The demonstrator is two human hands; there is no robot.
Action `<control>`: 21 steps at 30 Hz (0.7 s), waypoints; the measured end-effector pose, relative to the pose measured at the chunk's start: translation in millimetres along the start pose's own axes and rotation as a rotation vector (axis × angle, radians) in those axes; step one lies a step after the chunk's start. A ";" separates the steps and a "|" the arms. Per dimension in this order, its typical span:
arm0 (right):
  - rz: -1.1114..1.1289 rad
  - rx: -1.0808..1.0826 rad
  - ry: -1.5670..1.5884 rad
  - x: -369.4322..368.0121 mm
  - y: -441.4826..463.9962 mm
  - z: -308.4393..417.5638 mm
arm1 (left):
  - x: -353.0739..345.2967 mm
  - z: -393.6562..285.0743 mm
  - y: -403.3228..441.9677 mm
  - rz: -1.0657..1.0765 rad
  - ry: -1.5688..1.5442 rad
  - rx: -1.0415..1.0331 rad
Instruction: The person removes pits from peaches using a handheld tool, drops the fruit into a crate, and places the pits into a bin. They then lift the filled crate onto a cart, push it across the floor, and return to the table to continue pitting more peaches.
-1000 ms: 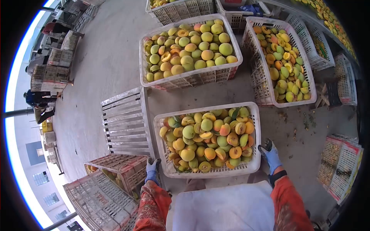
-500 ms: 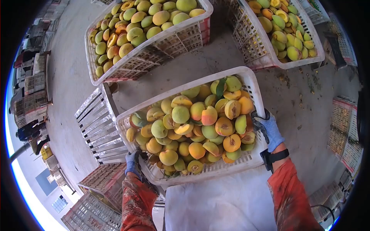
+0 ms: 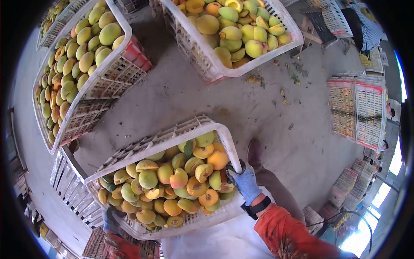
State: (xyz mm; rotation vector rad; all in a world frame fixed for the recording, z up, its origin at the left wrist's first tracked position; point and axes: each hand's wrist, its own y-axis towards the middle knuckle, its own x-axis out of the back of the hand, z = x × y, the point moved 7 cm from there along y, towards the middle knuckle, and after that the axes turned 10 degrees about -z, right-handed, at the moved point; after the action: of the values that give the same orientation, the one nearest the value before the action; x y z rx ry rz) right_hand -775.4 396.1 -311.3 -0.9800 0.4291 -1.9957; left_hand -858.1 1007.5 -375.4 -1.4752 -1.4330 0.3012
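White slatted plastic crate (image 3: 231, 149) at bottom centre of the frame, lying aslant, its left end lower in the picture than its right. Filled with whole and halved yellow-green and orange fruit (image 3: 178, 178); cut faces and pits show on several. One green leaf (image 3: 188, 148) near the far rim.

Right hand (image 3: 246, 183), in a blue-grey knit glove with dark fingers: closed over the crate's right end, gripping the rim. Black band (image 3: 257, 208) at that wrist, stained red-orange sleeve (image 3: 284, 228) above it. Left hand (image 3: 111, 220), gloved alike, against the crate's lower left corner; fingers dark and partly hidden, cannot tell how far they close.

White cloth apron (image 3: 207, 246) just beside the crate's near side, bottom of frame. Grey metal slatted bench (image 3: 71, 185) at lower left, near the crate's left end.

Upper left: a tall white-and-red crate (image 3: 108, 82) heaped with mostly whole fruit. Top centre: another white crate (image 3: 189, 52) with whole and split fruit. Both well apart from the held one, on grey concrete floor (image 3: 276, 116). Plant scraps (image 3: 297, 71) scattered at upper right of centre. Stacked white-and-red crates (image 3: 358, 108) at right.
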 end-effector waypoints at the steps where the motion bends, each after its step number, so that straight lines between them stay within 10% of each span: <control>1: 0.036 0.054 -0.145 0.4 1.5 3.9 | -7.0 8.3 -6.2 -0.083 -0.683 0.332; 4: -0.049 0.298 -0.460 -1.7 20.4 -18.2 | -11.6 -44.3 -19.1 -0.343 -0.712 0.391; 6: 0.095 -0.140 -0.107 2.4 25.3 -35.9 | -12.8 -77.3 -40.2 -0.369 -0.598 0.351; 12: 0.131 -0.197 0.156 42.2 66.9 -5.1 | -8.8 -174.6 -125.1 -0.517 -0.440 0.232; 21: 0.204 -0.279 0.335 123.2 -17.5 68.6 | -2.4 -227.7 -256.7 -0.317 -0.766 0.338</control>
State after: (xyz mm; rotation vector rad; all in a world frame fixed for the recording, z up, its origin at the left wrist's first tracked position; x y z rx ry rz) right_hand -773.0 310.3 -198.0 -0.7290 0.9739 -1.9467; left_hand -841.0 841.5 -75.5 -0.8557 -2.0578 0.9267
